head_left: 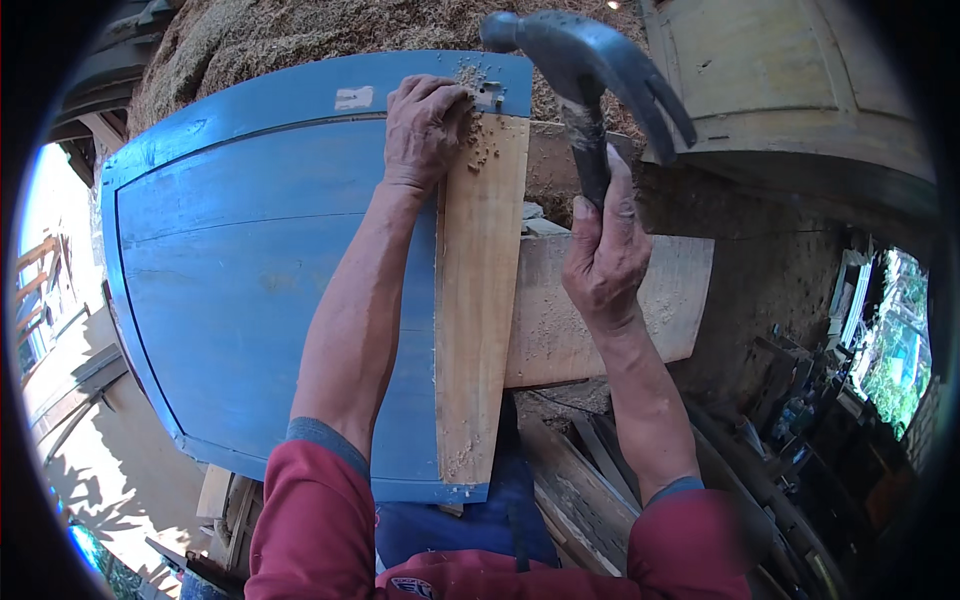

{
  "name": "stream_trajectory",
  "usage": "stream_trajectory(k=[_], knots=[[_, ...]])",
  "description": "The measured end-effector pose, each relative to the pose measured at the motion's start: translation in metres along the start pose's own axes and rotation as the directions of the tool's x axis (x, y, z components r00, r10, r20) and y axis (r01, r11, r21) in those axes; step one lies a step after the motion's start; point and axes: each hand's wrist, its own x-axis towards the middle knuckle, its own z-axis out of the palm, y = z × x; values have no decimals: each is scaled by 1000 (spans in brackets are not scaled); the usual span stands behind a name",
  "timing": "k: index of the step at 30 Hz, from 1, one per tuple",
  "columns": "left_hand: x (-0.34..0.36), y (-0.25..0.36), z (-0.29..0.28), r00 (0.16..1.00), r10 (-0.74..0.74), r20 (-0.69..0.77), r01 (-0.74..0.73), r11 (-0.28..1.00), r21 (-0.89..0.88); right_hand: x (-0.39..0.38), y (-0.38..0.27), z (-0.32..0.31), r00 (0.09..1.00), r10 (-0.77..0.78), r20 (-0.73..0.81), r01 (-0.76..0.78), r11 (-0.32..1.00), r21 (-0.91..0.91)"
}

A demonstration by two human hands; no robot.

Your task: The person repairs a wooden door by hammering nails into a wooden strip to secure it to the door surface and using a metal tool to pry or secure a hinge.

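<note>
A blue painted wooden door panel (250,260) lies flat in front of me, with a bare wood strip (480,290) along its right edge. My left hand (425,125) presses down near the panel's top right corner, fingers curled by a small metal fitting (492,92) amid wood chips. My right hand (603,250) grips the handle of a dark claw hammer (590,60), whose head is raised above and right of that corner.
A thick pale plank (610,310) lies crosswise under the panel. A heap of sawdust (300,35) fills the far side. A pale wooden panel (790,80) stands upper right. Scrap boards (590,500) and clutter lie on the dirt ground at lower right.
</note>
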Motion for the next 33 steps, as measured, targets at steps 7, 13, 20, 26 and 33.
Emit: stream_trajectory(k=[7,13,20,26,33], knots=[[0,-1,0,1000,-24,18,25,1000,-8,10,-3,-6,997,0,83,1,1000,-4],[-1,5,2,999,-37,32,37,999,-16,5,7,0,908,134,396,-74,984,-163],[6,16,-3,932,-326,-161,256,902,-347,-6,5,0,977,52,208,-29,993,-112],[-2,1,-5,905,-396,-158,316,872,-374,11,-21,-8,994,77,73,-84,991,100],[1,4,2,892,-414,-183,331,872,-360,19,-2,2,888,162,431,-64,970,-233]])
